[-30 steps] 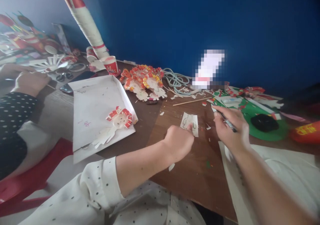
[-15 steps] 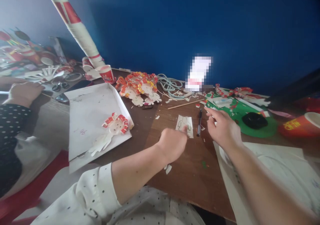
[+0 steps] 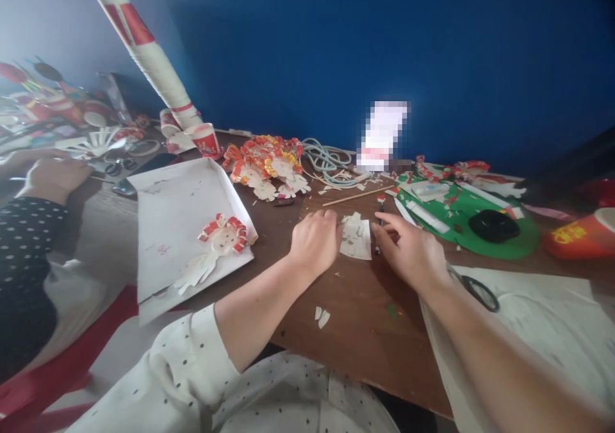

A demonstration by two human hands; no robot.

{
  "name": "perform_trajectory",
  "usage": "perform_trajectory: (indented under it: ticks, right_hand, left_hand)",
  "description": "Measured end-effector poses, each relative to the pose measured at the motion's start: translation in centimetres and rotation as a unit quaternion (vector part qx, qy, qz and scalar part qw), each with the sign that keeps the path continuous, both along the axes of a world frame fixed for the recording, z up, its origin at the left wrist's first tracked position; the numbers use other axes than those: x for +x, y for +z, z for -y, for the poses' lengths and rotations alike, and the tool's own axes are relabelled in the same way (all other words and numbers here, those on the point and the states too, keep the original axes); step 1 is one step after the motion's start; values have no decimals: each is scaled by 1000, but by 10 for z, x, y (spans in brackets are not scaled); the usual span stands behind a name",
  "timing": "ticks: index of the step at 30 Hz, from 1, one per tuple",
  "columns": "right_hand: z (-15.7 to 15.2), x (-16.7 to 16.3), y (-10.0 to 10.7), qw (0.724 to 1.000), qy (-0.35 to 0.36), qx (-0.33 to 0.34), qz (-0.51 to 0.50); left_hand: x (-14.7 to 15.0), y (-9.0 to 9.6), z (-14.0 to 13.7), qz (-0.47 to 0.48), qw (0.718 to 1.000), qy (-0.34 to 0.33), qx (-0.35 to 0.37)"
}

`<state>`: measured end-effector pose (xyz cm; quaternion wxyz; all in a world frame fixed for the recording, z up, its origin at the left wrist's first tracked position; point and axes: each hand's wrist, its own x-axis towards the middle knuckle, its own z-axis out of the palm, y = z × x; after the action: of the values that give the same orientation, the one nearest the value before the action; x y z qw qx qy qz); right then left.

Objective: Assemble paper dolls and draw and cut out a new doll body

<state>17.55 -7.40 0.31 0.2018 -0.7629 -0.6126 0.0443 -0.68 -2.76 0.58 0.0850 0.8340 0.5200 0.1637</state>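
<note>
The person's left hand (image 3: 314,242) rests on the brown table (image 3: 355,343), right at the left edge of a small white paper (image 3: 363,248). Its fingers are curled in, and I cannot tell if they pinch the paper. A pale paper cut-out (image 3: 354,227) seems to lie on the small white paper, poking past its top edge. The small white paper lies flat between the two hands. The right hand (image 3: 414,248) has its thumb and first finger a little apart, close to a black pen (image 3: 382,210); I cannot tell if it has hold of the pen.

To do this well, I think soft fingertips are best, as thin paper bends easily. One hand should press down so nothing slides, and the cut-out should lie flat. Mind the scissors (image 3: 468,284) just by the right wrist.

The white box lid (image 3: 168,209) has a pink scribble that may say "46", but I am not sure. The orange cup (image 3: 574,239) has big yellow marks I cannot read. The red cup (image 3: 206,141) has white marks too small to read. The bright panel (image 3: 383,137) is all blurry squares, so no words show there.
</note>
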Motion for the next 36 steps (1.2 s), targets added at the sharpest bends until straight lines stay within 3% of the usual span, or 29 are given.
perform_trajectory:
  ticks: [5, 9, 14, 18, 24, 27, 32, 34, 36]
  right_hand:
    - [-1, -5, -3, 1000, 17, -4, 6]
    - [-4, -6, -5, 999, 22, 6, -24]
    - [-8, 0, -5, 982, 30, 107, -155]
    - [-10, 1, 2, 957, 7, 70, -283]
    - [-7, 2, 10, 946, 0, 87, -313]
    - [-8, 7, 8, 931, -45, 119, -341]
    - [-15, 17, 3, 851, -164, 177, -466]
    - [-17, 19, 1, 853, -166, 161, -468]
    - [-17, 20, 1, 880, -140, 127, -435]
  left_hand:
    - [4, -7, -6, 23, 998, 23, -54]
    - [6, -9, -11, 97, 991, 19, -89]
    - [4, -6, -13, 220, 972, -17, -83]
    - [5, -2, -8, 281, 954, -50, -91]
    - [8, -4, -10, 336, 919, -70, -192]
    - [8, -10, -14, 385, 884, -39, -262]
    - [9, -14, -20, 484, 811, 56, -325]
    - [10, -13, -20, 521, 776, 69, -349]
    - [11, -11, -19, 555, 740, 75, -372]
